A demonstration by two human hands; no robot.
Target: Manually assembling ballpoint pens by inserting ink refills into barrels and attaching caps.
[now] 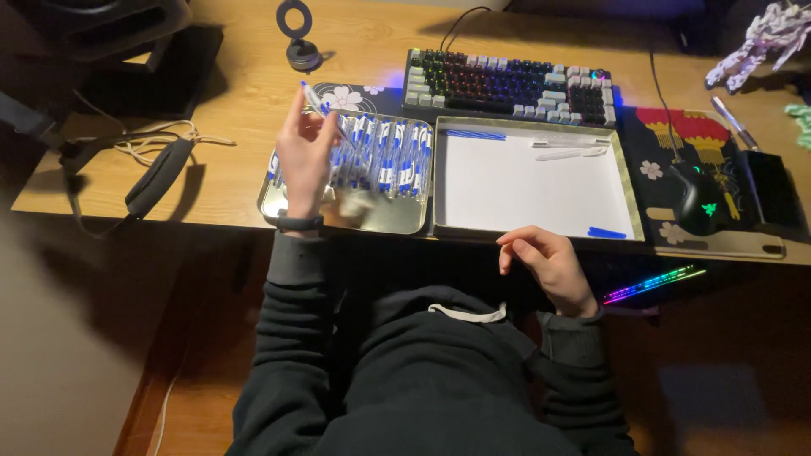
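Left hand (304,160) pinches a blue-capped pen (314,99) above the pen tray (279,207). Right hand (547,263) loosely curled, holding nothing, at the white box (532,181) edge.

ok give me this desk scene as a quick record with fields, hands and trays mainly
left hand: raised over the metal tray, holding a blue and clear pen
right hand: loosely curled at the desk edge, holding nothing
metal tray: full of blue and clear pens in a row
white tray: a few pen parts along its edges
behind: backlit keyboard
right side: mouse on a patterned mat
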